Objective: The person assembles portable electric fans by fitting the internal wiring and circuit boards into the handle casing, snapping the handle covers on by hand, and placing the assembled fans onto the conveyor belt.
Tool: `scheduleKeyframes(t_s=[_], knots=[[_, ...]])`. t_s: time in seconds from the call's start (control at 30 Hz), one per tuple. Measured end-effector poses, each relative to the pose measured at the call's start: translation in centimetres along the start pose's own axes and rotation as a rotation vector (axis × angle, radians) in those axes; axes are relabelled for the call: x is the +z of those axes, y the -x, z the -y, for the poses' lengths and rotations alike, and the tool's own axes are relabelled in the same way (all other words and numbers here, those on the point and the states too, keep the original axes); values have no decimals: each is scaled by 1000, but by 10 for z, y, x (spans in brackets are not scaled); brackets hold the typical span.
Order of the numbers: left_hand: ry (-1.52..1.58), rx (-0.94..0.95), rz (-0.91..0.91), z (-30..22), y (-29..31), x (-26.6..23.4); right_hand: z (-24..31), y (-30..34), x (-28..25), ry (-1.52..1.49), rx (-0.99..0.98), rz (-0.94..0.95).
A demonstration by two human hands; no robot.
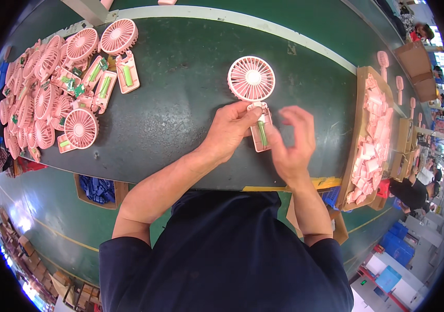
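Observation:
In front of me on the green work table lies a pink handheld fan (251,78), its round slatted head pointing away from me. The handle is open and shows a green cylindrical battery (262,134) inside its pink shell. My left hand (227,130) pinches the fan at the neck, between thumb and fingers. On the other side of the handle is my right hand (294,143), slightly blurred, its fingers apart and its thumb close to the battery. Whether that thumb touches the handle I cannot tell.
A heap of pink fans with open handles (45,99) covers the table's left end. At the right edge stands a cardboard box of pink plastic handle covers (370,151). Below the table is a box of blue parts (97,190). A metal post (87,10) rises at the far left.

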State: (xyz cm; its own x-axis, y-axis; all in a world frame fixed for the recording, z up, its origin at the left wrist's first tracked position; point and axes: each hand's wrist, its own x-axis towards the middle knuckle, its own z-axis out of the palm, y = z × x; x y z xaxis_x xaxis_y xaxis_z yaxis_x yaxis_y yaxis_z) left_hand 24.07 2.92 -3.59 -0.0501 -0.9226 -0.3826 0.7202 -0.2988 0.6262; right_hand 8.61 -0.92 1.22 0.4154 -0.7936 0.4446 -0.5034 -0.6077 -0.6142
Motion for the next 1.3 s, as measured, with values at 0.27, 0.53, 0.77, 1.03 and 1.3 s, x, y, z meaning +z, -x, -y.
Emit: scheduleKeyframes(t_s=[0.27, 0.53, 0.77, 1.03, 1.3], knots=[[32, 28, 1, -2, 2, 2, 2, 6, 23, 183, -199, 0], [25, 68, 18, 0, 4, 2, -1, 8, 24, -113, 126, -36], [19, 91, 46, 3, 6, 4, 9, -9, 26, -626, 745, 60], [-11, 100, -6, 5, 7, 3, -3, -16, 28, -790, 843, 190], [47, 63, 6, 0, 2, -3, -6, -13, 3, -804, 748, 319]])
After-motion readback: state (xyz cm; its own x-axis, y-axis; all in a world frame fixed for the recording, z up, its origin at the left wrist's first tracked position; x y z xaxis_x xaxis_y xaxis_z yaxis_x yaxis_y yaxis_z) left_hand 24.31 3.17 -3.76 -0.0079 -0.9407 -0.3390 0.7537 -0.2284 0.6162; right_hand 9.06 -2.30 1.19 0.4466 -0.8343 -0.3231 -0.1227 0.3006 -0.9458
